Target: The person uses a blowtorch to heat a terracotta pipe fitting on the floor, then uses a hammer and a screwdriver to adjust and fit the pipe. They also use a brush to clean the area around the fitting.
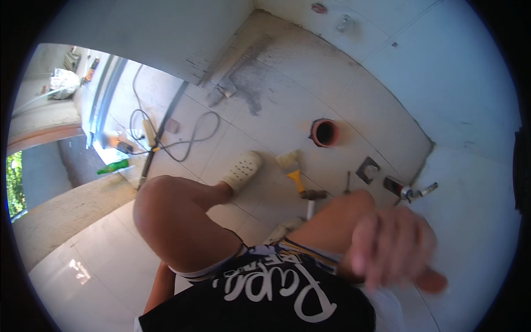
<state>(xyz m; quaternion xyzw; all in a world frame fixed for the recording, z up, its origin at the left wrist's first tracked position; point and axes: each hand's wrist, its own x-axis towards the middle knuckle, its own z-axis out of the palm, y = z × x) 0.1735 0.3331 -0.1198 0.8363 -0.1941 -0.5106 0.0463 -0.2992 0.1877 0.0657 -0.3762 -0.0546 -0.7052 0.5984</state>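
My right hand (395, 249) is raised over my right thigh at the lower right, its fingers bent downward. Motion smears it, so whether anything is in its grasp does not show. My left arm (159, 288) reaches down beside my left thigh, and the hand at its end is out of sight. On the tiles past my right knee lies a hammer (313, 195) with a dark head and white handle. Touching it or nearly so is a yellow-handled brush (296, 178) with pale bristles. A thin dark tool (348, 182) rests nearby.
An orange pipe (323, 133) opens upward from the tiled floor. Right of it are a square drain (368, 170) and a dark cylinder with metal fittings (397, 188) by the wall. A looped cable runs to a yellow power strip (149, 133); a green bottle (113, 167) lies by the doorway.
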